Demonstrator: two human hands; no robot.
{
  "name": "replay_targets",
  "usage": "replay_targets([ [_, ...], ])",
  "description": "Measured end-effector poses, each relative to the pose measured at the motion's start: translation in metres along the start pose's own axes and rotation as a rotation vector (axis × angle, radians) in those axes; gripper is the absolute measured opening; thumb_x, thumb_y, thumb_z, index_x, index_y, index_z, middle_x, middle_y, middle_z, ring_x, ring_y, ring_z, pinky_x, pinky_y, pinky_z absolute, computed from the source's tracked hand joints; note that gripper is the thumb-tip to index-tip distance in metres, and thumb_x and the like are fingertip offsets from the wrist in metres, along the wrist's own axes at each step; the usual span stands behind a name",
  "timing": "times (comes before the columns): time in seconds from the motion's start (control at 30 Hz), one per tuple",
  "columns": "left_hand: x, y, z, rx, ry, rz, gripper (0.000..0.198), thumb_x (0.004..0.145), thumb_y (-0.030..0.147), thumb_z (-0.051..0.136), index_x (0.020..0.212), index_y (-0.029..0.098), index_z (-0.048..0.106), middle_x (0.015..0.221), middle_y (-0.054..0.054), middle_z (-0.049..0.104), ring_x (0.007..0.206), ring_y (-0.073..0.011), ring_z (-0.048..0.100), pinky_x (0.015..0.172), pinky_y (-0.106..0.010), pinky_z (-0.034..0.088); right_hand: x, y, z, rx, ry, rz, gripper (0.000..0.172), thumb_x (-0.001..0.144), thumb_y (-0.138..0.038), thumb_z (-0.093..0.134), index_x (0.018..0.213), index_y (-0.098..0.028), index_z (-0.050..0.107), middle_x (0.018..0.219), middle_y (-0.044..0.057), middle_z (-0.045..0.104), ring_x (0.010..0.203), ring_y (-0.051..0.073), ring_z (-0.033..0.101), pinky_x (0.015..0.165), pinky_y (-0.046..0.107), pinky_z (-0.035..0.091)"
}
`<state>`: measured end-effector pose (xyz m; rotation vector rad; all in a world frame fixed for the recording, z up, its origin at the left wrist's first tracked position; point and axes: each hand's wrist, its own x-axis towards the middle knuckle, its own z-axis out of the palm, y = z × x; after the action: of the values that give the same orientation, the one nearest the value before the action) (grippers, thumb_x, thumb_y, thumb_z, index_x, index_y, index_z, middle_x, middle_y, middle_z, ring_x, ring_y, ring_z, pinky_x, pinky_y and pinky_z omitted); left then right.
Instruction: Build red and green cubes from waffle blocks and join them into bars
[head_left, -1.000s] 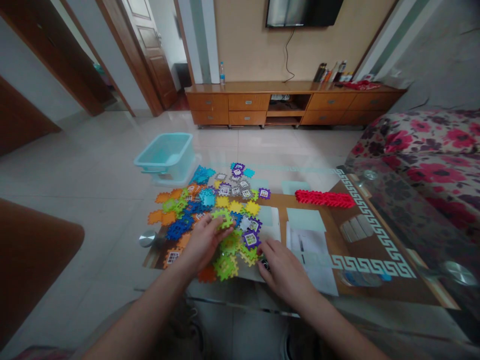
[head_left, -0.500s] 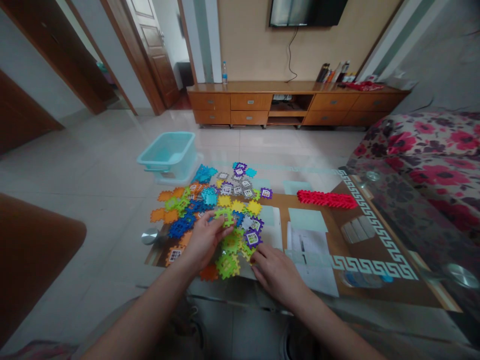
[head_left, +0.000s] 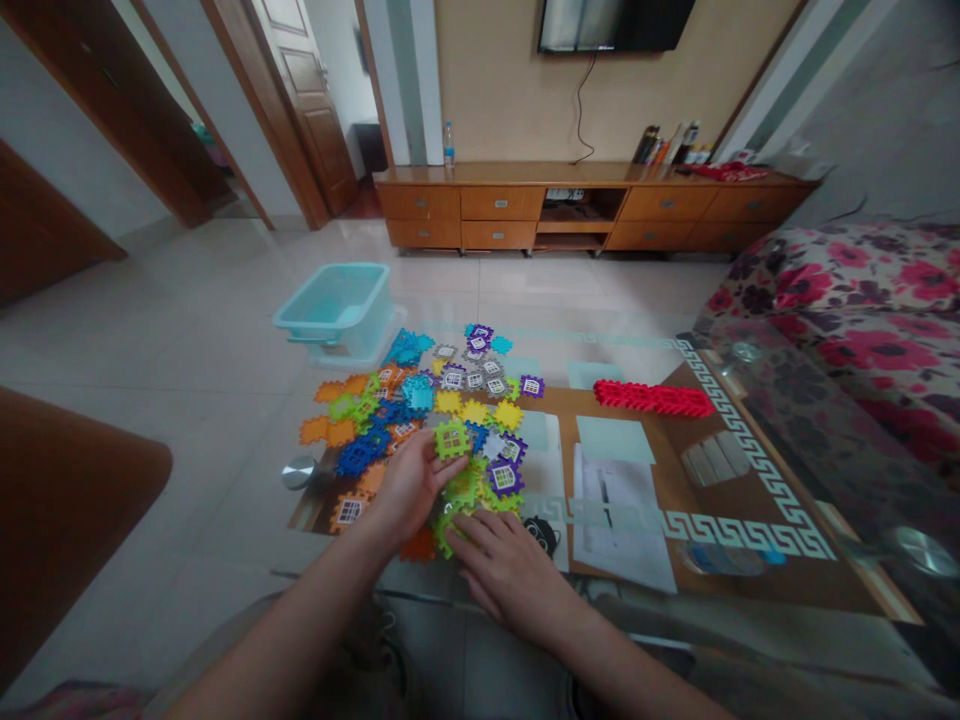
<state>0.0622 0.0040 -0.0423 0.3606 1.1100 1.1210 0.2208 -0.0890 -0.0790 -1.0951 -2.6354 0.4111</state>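
My left hand [head_left: 415, 482] is closed on a lime-green toothed building tile [head_left: 452, 440] with a window grid, lifted over the heap. Lower and to the right, my right hand [head_left: 501, 562] reaches over the near green tiles [head_left: 445, 530], fingertips touching them; whether it grips one is hidden. A purple window tile [head_left: 505, 477] lies just beyond its knuckles. Around my hands spread dark blue tiles [head_left: 361, 452], orange tiles [head_left: 341, 432], yellow tiles [head_left: 475, 411] and grey window tiles [head_left: 475, 381], loosely piled on the glass table.
A row of red tiles [head_left: 654, 398] lies at the table's right. Papers [head_left: 619, 510] with a pen and a black object [head_left: 543, 536] show near my right hand. An aqua plastic tub [head_left: 337, 305] stands at the far left corner. A floral sofa [head_left: 885, 300] flanks the right.
My right hand has moved left from beside the purple tile onto the near green tiles, uncovering the black object. My left hand still holds the green tile, now tilted more toward me.
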Motion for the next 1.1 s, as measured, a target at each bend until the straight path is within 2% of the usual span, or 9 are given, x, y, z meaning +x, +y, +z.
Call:
replay_targets([
  [0.2,-0.003,0.001,0.000,0.006,-0.022,-0.033,0.015,0.089,0.020,0.053,0.090,0.014,0.066,0.100,-0.012,0.075,0.090,-0.0200,0.073,0.092,-0.037,0.059,0.001,0.008,0.014,-0.157,0.041,-0.084,0.022,0.101,-0.015,0.048,0.118,-0.019,0.061,0.111,0.008,0.070,0.102,0.024,0.061,0.086,0.039,0.047],
  [0.47,-0.005,0.000,0.000,0.053,-0.019,-0.010,0.009,0.085,0.019,0.056,0.086,0.014,0.063,0.094,-0.010,0.073,0.088,-0.0192,0.072,0.094,-0.040,0.057,0.002,0.010,0.015,-0.166,0.161,-0.127,0.022,0.103,-0.014,0.043,0.110,-0.018,0.064,0.107,0.007,0.071,0.098,0.022,0.061,0.087,0.039,0.044],
  [0.7,-0.006,0.002,0.001,0.056,-0.016,0.015,0.006,0.084,0.016,0.056,0.085,0.015,0.062,0.090,-0.009,0.073,0.088,-0.0192,0.072,0.096,-0.042,0.056,0.005,0.016,0.028,-0.160,0.219,-0.083,0.005,0.097,-0.021,0.058,0.100,-0.018,0.062,0.104,0.006,0.068,0.096,0.022,0.059,0.082,0.036,0.044],
  [0.87,-0.007,0.004,0.003,0.076,-0.012,0.004,0.006,0.085,0.014,0.054,0.082,0.016,0.059,0.090,-0.008,0.074,0.086,-0.0191,0.073,0.092,-0.040,0.058,0.005,0.014,0.027,-0.212,0.217,-0.111,0.007,0.098,-0.017,0.057,0.092,-0.018,0.061,0.089,0.004,0.065,0.087,0.021,0.057,0.078,0.036,0.043],
  [1.0,-0.008,0.005,0.004,0.083,0.001,0.001,0.006,0.085,0.013,0.054,0.081,0.016,0.058,0.089,-0.008,0.074,0.085,-0.0190,0.074,0.087,-0.037,0.059,0.003,0.008,0.019,-0.211,0.186,-0.108,0.004,0.096,-0.016,0.059,0.099,-0.017,0.062,0.088,0.004,0.065,0.086,0.022,0.057,0.077,0.036,0.043],
  [1.1,-0.008,0.005,0.004,0.086,-0.006,-0.001,0.006,0.085,0.013,0.054,0.081,0.016,0.057,0.089,-0.008,0.074,0.085,-0.0187,0.074,0.087,-0.037,0.059,0.003,0.005,0.016,-0.182,0.185,-0.095,0.002,0.095,-0.017,0.061,0.098,-0.017,0.062,0.096,0.005,0.066,0.089,0.021,0.058,0.077,0.034,0.044],
])
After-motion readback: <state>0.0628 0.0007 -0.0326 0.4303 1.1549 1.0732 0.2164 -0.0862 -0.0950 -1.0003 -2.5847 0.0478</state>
